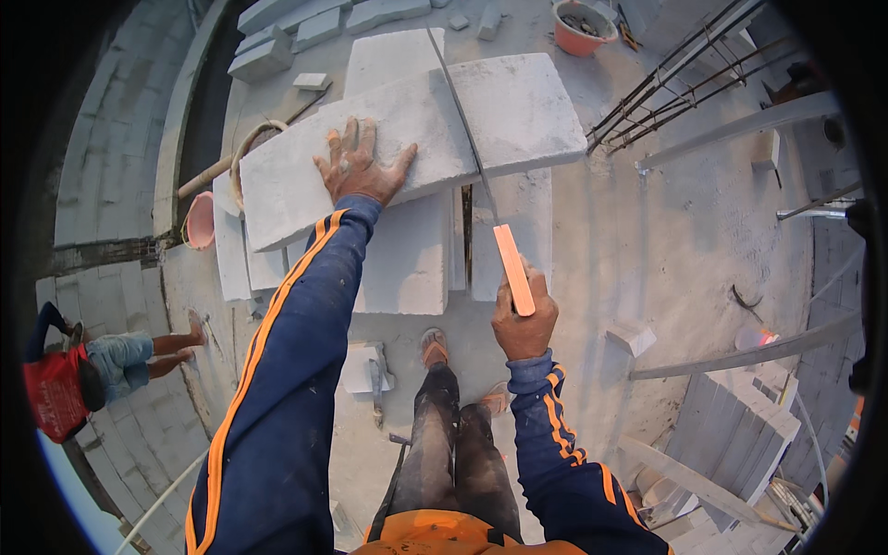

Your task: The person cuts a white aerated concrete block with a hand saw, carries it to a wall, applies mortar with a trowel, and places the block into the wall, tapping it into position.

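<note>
A long white lightweight concrete block [435, 120] lies at a slant across other pale blocks [403, 259]. My left hand [363, 166] rests flat on its top, left of the middle, fingers spread. In my right hand [524, 319] is a hand saw [467, 129], my fingers wrapped round its orange handle. The thin dark blade reaches away from me over the block, right of its middle, and crosses both long edges. Whether the teeth have cut into the block, I cannot tell.
Behind are stacked blocks [264, 55] and an orange bucket [583, 28]. Steel rebar [675, 83] stands at the far right, more blocks [740, 416] at the near right. A pink bucket [199, 222] sits left. A person in a red shirt [57, 393] is at the far left.
</note>
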Tool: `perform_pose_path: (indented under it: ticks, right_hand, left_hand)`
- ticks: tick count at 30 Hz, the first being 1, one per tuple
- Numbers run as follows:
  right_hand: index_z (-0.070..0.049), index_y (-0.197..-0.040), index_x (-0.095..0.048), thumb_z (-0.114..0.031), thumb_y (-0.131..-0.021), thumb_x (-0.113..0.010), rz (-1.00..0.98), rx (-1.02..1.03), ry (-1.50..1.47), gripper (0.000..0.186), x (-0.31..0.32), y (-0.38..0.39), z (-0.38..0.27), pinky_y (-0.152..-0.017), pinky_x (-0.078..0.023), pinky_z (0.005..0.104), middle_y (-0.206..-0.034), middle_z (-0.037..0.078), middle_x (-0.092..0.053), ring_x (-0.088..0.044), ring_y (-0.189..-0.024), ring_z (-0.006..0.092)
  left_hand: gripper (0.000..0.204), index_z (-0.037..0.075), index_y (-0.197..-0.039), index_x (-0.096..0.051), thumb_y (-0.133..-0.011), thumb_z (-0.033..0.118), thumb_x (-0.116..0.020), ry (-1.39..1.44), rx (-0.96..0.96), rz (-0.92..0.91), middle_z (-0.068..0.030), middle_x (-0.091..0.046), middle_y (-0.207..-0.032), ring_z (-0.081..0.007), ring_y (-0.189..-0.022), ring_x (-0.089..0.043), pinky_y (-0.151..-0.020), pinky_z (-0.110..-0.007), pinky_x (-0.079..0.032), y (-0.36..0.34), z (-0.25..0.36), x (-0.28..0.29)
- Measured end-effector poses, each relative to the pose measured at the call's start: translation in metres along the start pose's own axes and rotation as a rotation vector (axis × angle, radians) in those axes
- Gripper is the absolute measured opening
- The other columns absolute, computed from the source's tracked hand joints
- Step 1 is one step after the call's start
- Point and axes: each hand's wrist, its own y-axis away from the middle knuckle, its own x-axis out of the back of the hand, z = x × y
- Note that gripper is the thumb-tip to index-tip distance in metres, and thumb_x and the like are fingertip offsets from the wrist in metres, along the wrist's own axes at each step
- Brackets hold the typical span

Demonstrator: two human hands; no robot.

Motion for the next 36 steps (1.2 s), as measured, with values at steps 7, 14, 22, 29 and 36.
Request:
perform_pose_path:
  ticks: [7, 14, 22, 29, 36]
  right_hand:
    - [0.001, -0.121, -0.057, 0.0, -0.083, -0.064, -0.022, 0.001, 0.143, 0.039, 0.044, 0.105, 0.026, -0.074, -0.059, 0.0409, -0.103, 0.022, -0.072, -0.074, -0.087, 0.0364]
    - [0.001, -0.118, -0.059, -0.001, -0.084, -0.067, -0.014, -0.072, 0.03, 0.035, 0.002, 0.007, 0.018, -0.074, -0.059, 0.0405, -0.104, 0.022, -0.071, -0.073, -0.087, 0.0388]
    - [0.0, -0.11, -0.062, 0.001, -0.084, -0.066, -0.078, -0.045, 0.381, 0.026, 0.082, 0.112, -0.04, -0.069, -0.057, 0.0419, -0.089, 0.019, -0.069, -0.072, -0.078, 0.0377]
    - [-0.001, -0.113, -0.062, -0.011, -0.091, -0.068, -0.052, -0.054, 0.209, 0.025, 0.012, -0.065, -0.093, -0.068, -0.057, 0.046, -0.09, 0.025, -0.071, -0.071, -0.08, 0.0433]
    - [0.0, -0.111, -0.062, 0.003, -0.085, -0.066, -0.015, -0.051, 0.156, 0.027, 0.101, 0.064, -0.102, -0.07, -0.059, 0.0402, -0.094, 0.021, -0.073, -0.074, -0.082, 0.0356]
  left_hand:
    - [0.093, 0.026, -0.154, -0.043, -0.08, 0.083, -0.051, -0.026, 0.016, -0.063, -0.0045, -0.034, -0.163, -0.0293, -0.153, -0.024, -0.123, -0.059, -0.02, -0.01, 0.004, 0.009]
    - [0.093, 0.027, -0.153, -0.044, -0.079, 0.083, -0.052, -0.016, -0.01, -0.027, -0.0033, -0.033, -0.163, -0.0313, -0.152, -0.025, -0.121, -0.061, -0.021, 0.001, 0.004, 0.006]
    - [0.094, 0.027, -0.153, -0.044, -0.078, 0.083, -0.054, -0.012, 0.012, -0.028, -0.0029, -0.033, -0.164, -0.0298, -0.153, -0.024, -0.122, -0.06, -0.02, -0.007, 0.002, 0.006]
    - [0.091, 0.027, -0.153, -0.044, -0.08, 0.082, -0.052, -0.006, 0.011, -0.05, -0.0032, -0.031, -0.164, -0.0288, -0.153, -0.024, -0.123, -0.059, -0.021, -0.002, 0.01, 0.019]
    - [0.095, 0.027, -0.154, -0.042, -0.079, 0.084, -0.052, 0.0, 0.01, -0.054, -0.0031, -0.032, -0.164, -0.0304, -0.152, -0.024, -0.121, -0.061, -0.022, -0.008, 0.005, 0.016]
